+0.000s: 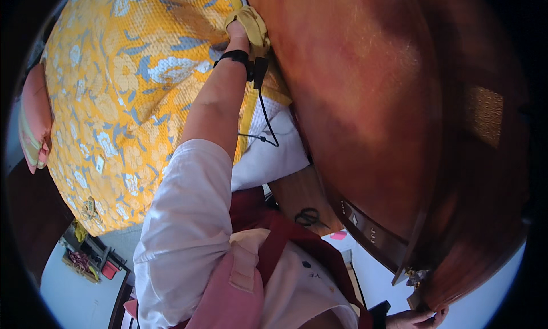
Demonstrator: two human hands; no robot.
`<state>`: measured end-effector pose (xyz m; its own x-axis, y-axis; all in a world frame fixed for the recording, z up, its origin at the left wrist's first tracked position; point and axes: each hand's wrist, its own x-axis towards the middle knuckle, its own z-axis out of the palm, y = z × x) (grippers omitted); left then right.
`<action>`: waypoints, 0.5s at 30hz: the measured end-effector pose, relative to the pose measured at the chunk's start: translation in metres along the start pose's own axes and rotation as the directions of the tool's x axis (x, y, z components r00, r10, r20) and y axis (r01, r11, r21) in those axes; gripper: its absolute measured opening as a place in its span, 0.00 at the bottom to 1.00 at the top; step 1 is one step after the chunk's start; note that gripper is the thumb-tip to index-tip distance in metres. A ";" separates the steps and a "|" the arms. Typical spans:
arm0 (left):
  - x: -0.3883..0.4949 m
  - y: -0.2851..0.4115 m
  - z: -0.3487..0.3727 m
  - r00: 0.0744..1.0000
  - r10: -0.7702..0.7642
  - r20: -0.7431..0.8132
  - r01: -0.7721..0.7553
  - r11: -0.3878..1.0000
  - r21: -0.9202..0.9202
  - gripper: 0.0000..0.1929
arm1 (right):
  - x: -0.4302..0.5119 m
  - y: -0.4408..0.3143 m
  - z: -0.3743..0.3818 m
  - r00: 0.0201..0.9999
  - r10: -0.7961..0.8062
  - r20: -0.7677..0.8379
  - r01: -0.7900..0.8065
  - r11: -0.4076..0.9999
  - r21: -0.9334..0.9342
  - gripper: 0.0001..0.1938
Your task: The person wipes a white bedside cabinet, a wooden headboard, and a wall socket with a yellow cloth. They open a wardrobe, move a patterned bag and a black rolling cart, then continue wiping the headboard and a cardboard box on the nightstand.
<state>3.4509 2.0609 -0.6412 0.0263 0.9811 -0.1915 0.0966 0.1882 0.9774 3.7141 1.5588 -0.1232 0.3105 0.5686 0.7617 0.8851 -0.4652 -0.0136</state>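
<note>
My left hand [245,29] reaches far forward, mostly hidden by a bunched yellow cloth or glove [257,27], between the bed and a large reddish-brown wooden panel [351,93]. Its fingers do not show. A black strap [234,55] rings that wrist, with a black cable [262,106] hanging beside it. At the lower right rim, my right hand [417,319] grips the bottom corner of a dark wooden door [466,260] with its fingertips. A yellow quilt with white and grey flowers [124,93] covers the bed, with a white sheet [274,157] showing under its edge.
A pink pillow [36,119] lies at the far left. A small white card-like thing [100,164] and a small device with a cord [90,207] lie on the quilt. Black cable loops [310,217] rest on a brown wooden surface [299,192]. A shelf with odds and ends [96,254] stands lower left.
</note>
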 end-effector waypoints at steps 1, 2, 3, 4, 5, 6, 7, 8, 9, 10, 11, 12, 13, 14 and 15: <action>-0.005 -0.003 0.000 1.000 0.010 -0.004 -0.010 1.000 0.022 0.15 | -0.003 0.006 -0.002 1.000 0.018 -0.025 -0.018 1.000 -0.002 0.18; -0.012 -0.006 0.002 1.000 0.017 -0.006 -0.017 0.999 0.038 0.15 | -0.007 0.013 -0.006 0.999 0.040 -0.034 -0.040 0.999 0.017 0.19; -0.020 -0.007 0.003 1.000 0.016 -0.005 -0.015 0.999 0.042 0.15 | -0.010 0.021 -0.008 0.999 0.031 -0.019 -0.030 0.998 0.053 0.15; -0.032 -0.009 0.006 1.000 0.010 0.001 -0.010 0.999 0.037 0.15 | -0.012 0.029 -0.010 1.000 0.022 -0.005 -0.022 0.996 0.086 0.13; -0.047 -0.010 0.010 1.000 -0.024 0.007 0.024 1.000 -0.001 0.15 | -0.014 0.034 -0.012 1.000 0.013 0.011 -0.014 0.993 0.118 0.10; -0.068 -0.012 0.015 0.997 -0.072 0.012 0.073 0.995 -0.064 0.15 | -0.015 0.037 -0.016 0.997 -0.055 0.059 0.047 0.991 0.129 0.10; -0.092 -0.014 0.022 0.990 -0.137 0.020 0.138 0.978 -0.155 0.15 | -0.015 0.038 -0.018 0.999 -0.034 0.035 0.032 0.997 0.069 0.10; -0.118 -0.016 0.031 0.973 -0.232 0.018 0.224 0.915 -0.336 0.16 | -0.016 0.039 -0.019 0.997 -0.074 0.037 0.074 0.997 -0.008 0.10; -0.145 -0.018 0.041 0.949 -0.316 0.015 0.278 0.811 -0.515 0.17 | -0.016 0.037 -0.019 0.992 -0.118 0.031 0.121 0.989 -0.081 0.10; -0.173 -0.020 0.052 0.910 -0.410 0.053 0.340 0.669 -0.661 0.18 | -0.016 0.035 -0.019 0.989 -0.136 0.058 0.143 0.981 -0.130 0.11; -0.201 -0.022 0.061 0.870 -0.481 0.110 0.373 0.495 -0.785 0.18 | -0.016 0.031 -0.018 0.985 -0.157 0.077 0.168 0.969 -0.180 0.13; -0.231 -0.025 0.067 0.836 -0.527 0.156 0.419 0.426 -0.802 0.19 | -0.017 0.028 -0.017 0.984 -0.164 0.061 0.171 0.977 -0.127 0.13; -0.260 -0.027 0.073 0.817 -0.538 0.208 0.444 0.358 -0.821 0.19 | -0.018 0.024 -0.017 0.996 -0.061 0.061 0.070 0.985 -0.156 0.13; -0.283 -0.028 0.080 0.804 -0.562 0.192 0.470 0.403 -0.785 0.20 | -0.019 0.020 -0.017 0.996 -0.055 0.066 0.061 0.993 -0.097 0.13; -0.307 -0.029 0.085 0.815 -0.552 0.177 0.472 0.455 -0.755 0.20 | -0.020 0.017 -0.017 0.998 -0.011 0.069 0.015 0.998 -0.057 0.13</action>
<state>3.5251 1.7509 -0.6186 0.1441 0.6880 -0.7113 -0.6950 0.5821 0.4222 3.7173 1.5275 -0.1275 0.3242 0.6188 0.7155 0.8683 -0.4948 0.0345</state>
